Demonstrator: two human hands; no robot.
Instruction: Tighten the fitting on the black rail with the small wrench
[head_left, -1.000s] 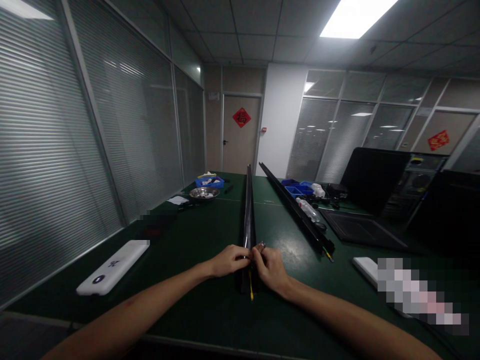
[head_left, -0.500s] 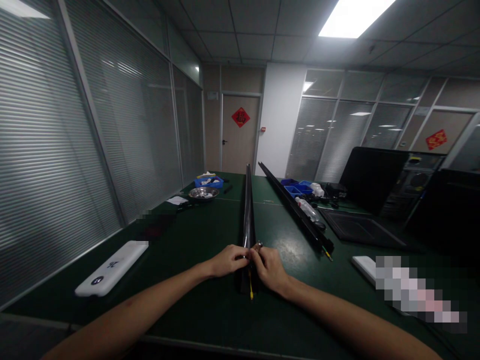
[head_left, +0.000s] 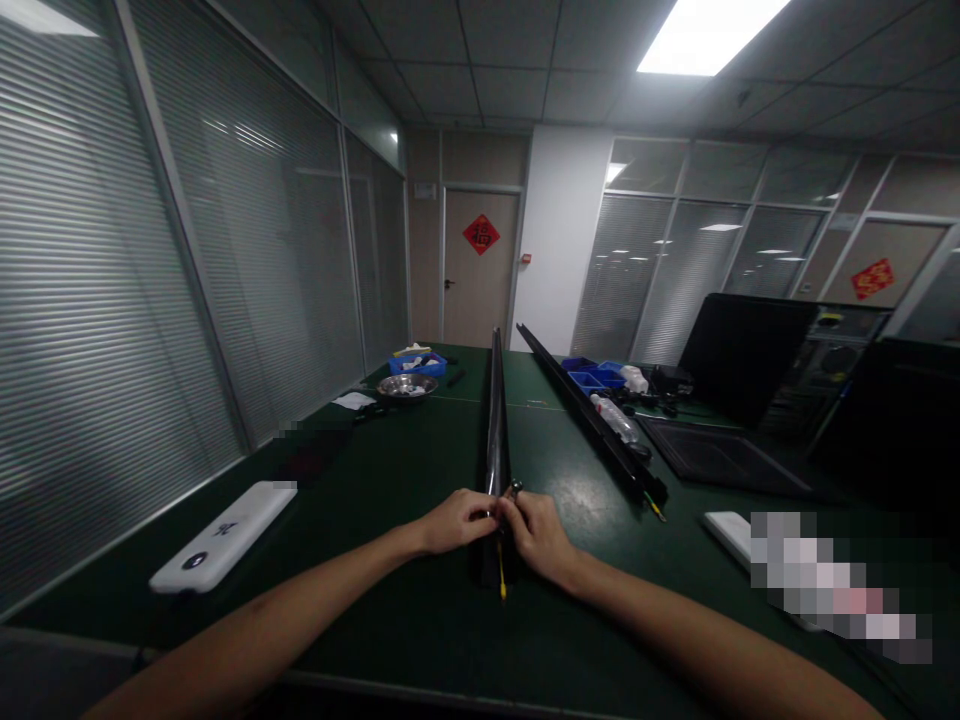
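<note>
A long, dark, glossy rail [head_left: 495, 430] lies lengthwise down the table in front of me, with a yellow-tipped wire [head_left: 502, 585] sticking out at its near end. My left hand [head_left: 459, 521] is closed at the rail's left side, thumb and fingertips pressed against it near that end. From the other side my right hand [head_left: 544, 538] meets it, closed, its fingertips touching those of the left over the rail. A small shiny metal piece [head_left: 517, 487] pokes up out of the right hand's grip; the rest is hidden by the fingers.
A second dark rail [head_left: 592, 418] with a yellow-green wire lies to the right. Beyond it are blue bins [head_left: 592, 378], a plastic bottle [head_left: 615, 418] and a black mat [head_left: 720, 450]. On the left are a metal bowl [head_left: 407, 387] and a white oblong device [head_left: 225, 537].
The small metal piece at my right hand has turned slightly and shows a different face. Both hands and the rail stay in nearly the same place.
</note>
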